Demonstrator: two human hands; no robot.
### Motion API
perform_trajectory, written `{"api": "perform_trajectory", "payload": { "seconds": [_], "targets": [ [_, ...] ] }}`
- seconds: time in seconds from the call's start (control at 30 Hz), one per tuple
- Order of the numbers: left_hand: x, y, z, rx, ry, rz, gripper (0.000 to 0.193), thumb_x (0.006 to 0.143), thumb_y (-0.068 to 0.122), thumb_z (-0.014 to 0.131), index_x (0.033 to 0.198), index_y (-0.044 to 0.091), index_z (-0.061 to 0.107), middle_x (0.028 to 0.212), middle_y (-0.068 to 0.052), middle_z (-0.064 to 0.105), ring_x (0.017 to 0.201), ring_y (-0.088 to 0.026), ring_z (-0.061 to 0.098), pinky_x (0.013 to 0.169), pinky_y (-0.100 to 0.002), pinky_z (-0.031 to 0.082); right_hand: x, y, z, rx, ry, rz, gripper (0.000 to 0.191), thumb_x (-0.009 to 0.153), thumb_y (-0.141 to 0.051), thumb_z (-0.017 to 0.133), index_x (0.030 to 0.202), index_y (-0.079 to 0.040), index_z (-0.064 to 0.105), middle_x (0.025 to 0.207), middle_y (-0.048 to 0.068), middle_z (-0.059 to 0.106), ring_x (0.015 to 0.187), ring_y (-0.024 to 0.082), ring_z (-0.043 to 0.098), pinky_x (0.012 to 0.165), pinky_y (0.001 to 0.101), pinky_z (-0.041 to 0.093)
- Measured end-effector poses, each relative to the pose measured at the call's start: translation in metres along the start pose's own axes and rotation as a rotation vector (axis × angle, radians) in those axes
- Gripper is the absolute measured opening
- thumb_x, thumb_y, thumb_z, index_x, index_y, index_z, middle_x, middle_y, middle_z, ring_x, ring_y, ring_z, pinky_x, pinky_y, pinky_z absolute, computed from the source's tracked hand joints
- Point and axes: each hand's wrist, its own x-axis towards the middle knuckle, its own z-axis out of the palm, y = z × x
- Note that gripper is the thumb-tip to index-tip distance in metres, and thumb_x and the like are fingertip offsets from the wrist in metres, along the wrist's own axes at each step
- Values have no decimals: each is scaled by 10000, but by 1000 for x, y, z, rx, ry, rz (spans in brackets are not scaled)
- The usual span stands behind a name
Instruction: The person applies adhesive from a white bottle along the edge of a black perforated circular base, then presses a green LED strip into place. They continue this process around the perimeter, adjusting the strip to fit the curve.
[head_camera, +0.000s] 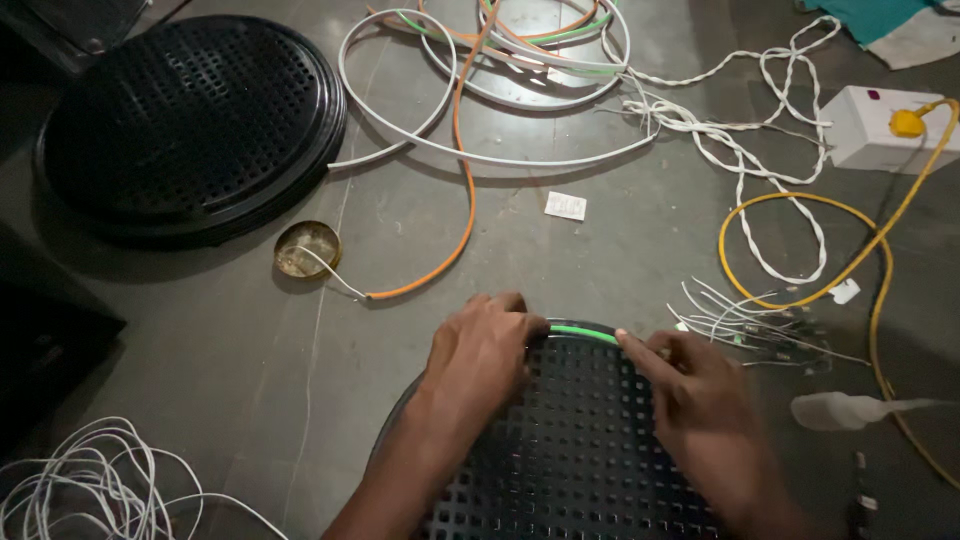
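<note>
Green strip (583, 333) lies on the black grille's (570, 440) rim between both hands, left (482, 350) gripping, right (700, 385) pressing

Electrical workshop floor, seen from above.
Loose cable coils (500, 60), twisted white wires (740, 150), a white socket box (880, 125) and stacked black perforated discs (190, 120) lay scattered across bare grey concrete (250, 360).

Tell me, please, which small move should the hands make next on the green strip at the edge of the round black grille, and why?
Probably slide the right hand a little further along the rim, pressing the green strip down. Only a short lit piece shows between the two hands at the far edge of the black perforated grille; the left hand already rests on the rim beside it.
</note>
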Motion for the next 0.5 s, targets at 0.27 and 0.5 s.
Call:
{"api": "perform_trajectory", "payload": {
  "seconds": [0.27, 0.5],
  "targets": [
    [-1, -2, -3, -31, -2, 0, 424, 698, -3, 726, 1079, 172, 791, 1000, -128, 656, 994, -332, 644, 859, -454, 537, 2, -6, -2, -58, -49, 51, 505, 812, 17, 637, 1247, -227, 714, 949, 115, 688, 759, 248, 695, 689, 398, 574],
    [-10, 7, 7, 45, 72, 20, 317, 787, 42, 645, 1064, 147, 757, 1030, -117, 654, 1022, -340, 641, 808, -473, 536, -2, -10, -3, -75, -58, 70, 528, 802, 29, 628, 1260, -220, 712, 949, 85, 671, 792, 257, 681, 685, 407, 553]
  ]
}}
